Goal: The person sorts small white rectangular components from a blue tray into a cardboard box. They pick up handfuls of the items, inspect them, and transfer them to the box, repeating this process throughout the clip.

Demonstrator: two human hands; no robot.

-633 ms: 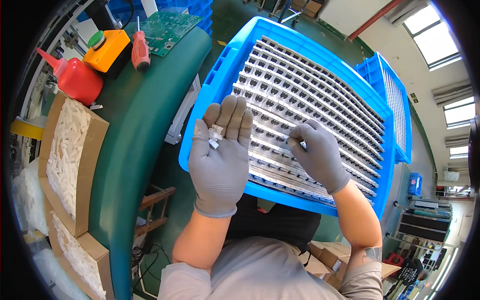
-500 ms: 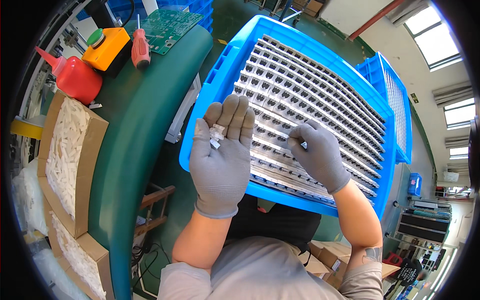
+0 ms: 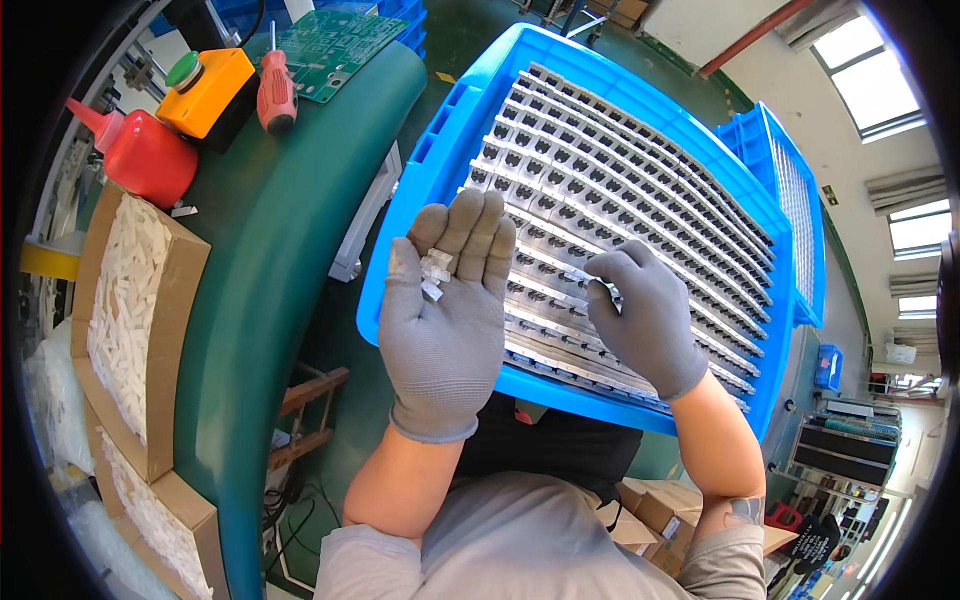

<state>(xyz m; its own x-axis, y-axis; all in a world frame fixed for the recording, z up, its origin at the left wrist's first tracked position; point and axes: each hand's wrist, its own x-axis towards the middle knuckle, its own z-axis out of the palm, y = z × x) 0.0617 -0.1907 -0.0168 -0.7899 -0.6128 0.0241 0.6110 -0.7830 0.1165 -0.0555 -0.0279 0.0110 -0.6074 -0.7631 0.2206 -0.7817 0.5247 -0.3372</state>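
Observation:
My left hand [image 3: 448, 310], in a grey glove, lies palm up at the near left side of a blue plastic crate [image 3: 440, 190]. Its fingers point away from me and cradle several small clear plastic pieces [image 3: 435, 268]. Over the crate's near middle, my right hand [image 3: 645, 320], also gloved in grey, is closed, thumb against forefinger. A small shiny piece [image 3: 609, 293] shows at that pinch; its exact kind is hard to make out. Below it run long rows of silvery metal parts with dark inserts [image 3: 570, 187], filling the crate.
Along the left curves a green worktop [image 3: 270, 260]. It bears a red squeeze bottle [image 3: 150, 160], an orange box with a green button [image 3: 206, 92], a screwdriver [image 3: 277, 95], a green circuit board [image 3: 335, 50] and a cardboard box of white pieces [image 3: 125, 300]. Another blue crate [image 3: 795, 220] stands far right.
My right hand has shifted slightly to the right and turned, and the shiny piece at its fingertips shows more. My left hand still holds the clear pieces, almost unmoved.

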